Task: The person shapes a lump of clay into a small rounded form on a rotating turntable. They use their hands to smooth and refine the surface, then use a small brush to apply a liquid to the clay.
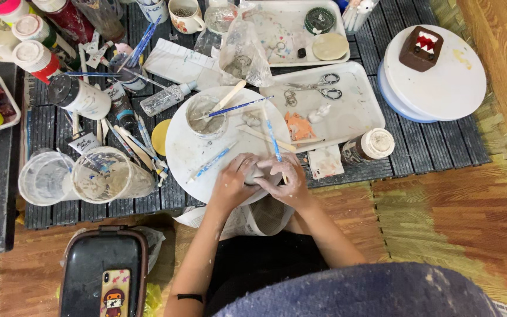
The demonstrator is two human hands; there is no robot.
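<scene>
- Both hands close around a small grey clay lump [261, 174] at the near edge of the white round board [189, 149]; the left hand [233, 176] cups it from the left, the right hand [283, 179] from the right.
- The fingers of both hands curl in tightly, leaving only a sliver of the clay showing between them; how firmly they press cannot be told.
- The clay sits between the two sets of fingertips, touching both, just above the board, near the person's lap.
- A blue-handled tool [272, 138] seems to stand up through the right hand's fingers; its grip is unclear.
- Risk: squeezing too hard could dent or crack the soft clay, since the fingers wrap it from both sides.
- Risk: the tool's free end points toward the slip cup [206, 114], and a turn of the wrist might knock it or the loose wooden stick [268, 139] beside it.
- Risk: the clay is held at the board's rim, so a slip could drop it onto the paper [247, 220] below.
- Risk: clay-smeared fingers give poor purchase.
</scene>
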